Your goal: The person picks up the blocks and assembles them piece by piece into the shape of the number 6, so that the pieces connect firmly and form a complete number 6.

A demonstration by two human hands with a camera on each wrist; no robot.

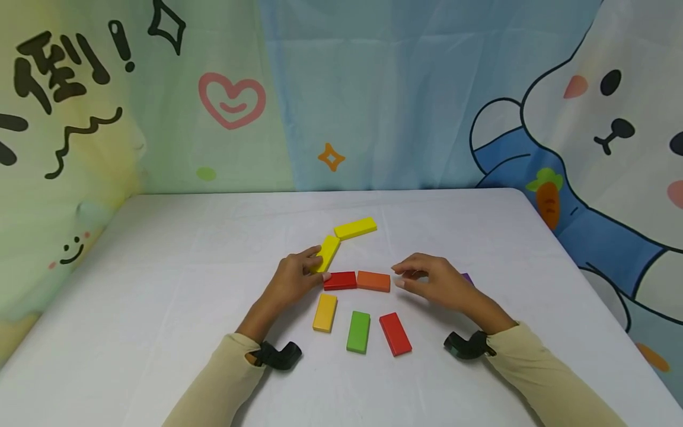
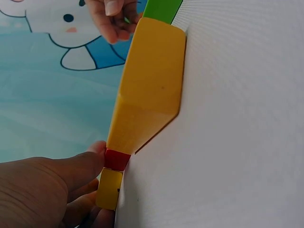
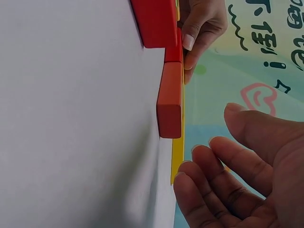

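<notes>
One white table (image 1: 160,308), printed cloth (image 1: 373,89) behind. Left hand (image 1: 293,274) pinches yellow block (image 1: 330,250), thumb at red block (image 1: 343,280); right hand (image 1: 441,282) loosely curved, holding nothing, near orange block (image 1: 373,281).

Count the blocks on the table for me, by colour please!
Bright yellow blocks: 2
Darker yellow block: 1
Red blocks: 2
Orange block: 1
Green block: 1
Purple block, mostly hidden: 1
Total in sight: 8
</notes>
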